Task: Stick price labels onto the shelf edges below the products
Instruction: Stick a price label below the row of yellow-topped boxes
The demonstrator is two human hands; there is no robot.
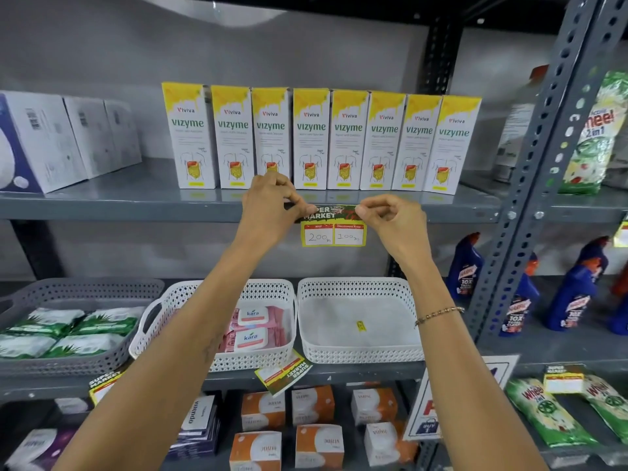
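The label (333, 227) sits against the shelf edge (136, 209) under the Vizyme boxes (311, 139), its long axis running along the edge, its price panel hanging below the lip. The left hand (272, 205) pinches its upper left corner with fingertips closed on it; the right hand (390, 215) pinches the upper right corner the same way. Both hands are equally near, one at each end, so the label lies between the grips. The next move likely calls for pressing the top strip flat against the edge, keeping it level. A second label (283, 372) lies crooked on the shelf below, beside a white basket (360, 351).
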